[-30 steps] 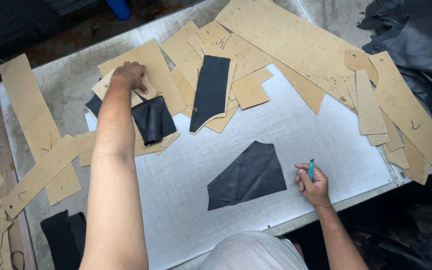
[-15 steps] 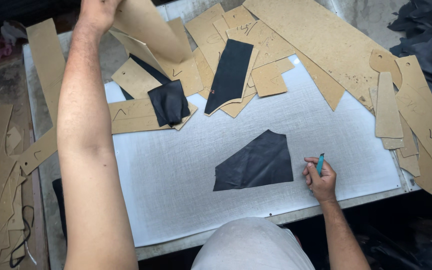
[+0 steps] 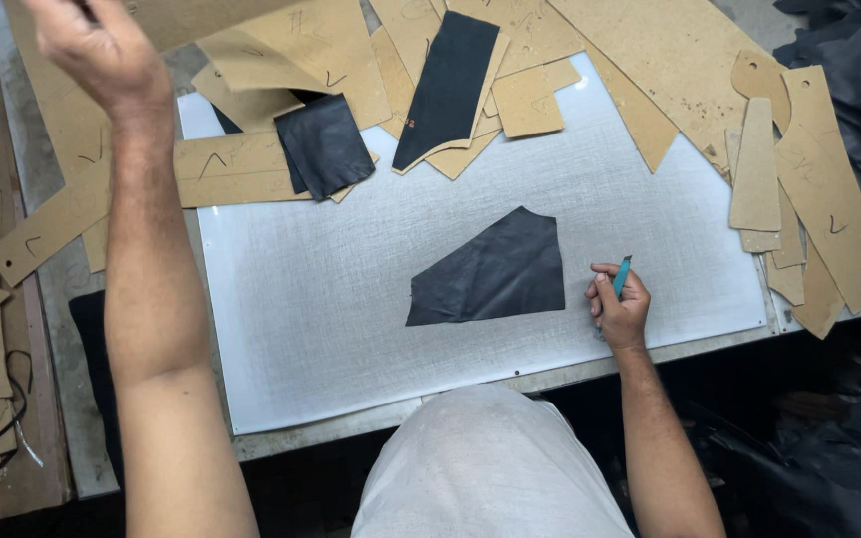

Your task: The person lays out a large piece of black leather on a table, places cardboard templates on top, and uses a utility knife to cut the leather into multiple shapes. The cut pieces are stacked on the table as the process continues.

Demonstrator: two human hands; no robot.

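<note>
The left hand (image 3: 102,50) gripped a cardboard pattern (image 3: 251,40) lifted above the stack, the right hand (image 3: 620,309) clenched a teal knife (image 3: 622,275) beside the black leather piece (image 3: 495,271), which a swinging pattern might displace.

Grey metal-edged table (image 3: 570,377) under even light, white cutting mat (image 3: 351,299) on its top, dim floor (image 3: 829,399) right of the table.

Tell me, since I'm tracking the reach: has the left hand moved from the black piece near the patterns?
Yes. The left hand has lifted away from the folded black piece, up toward the far left corner of the white cutting mat.
</note>
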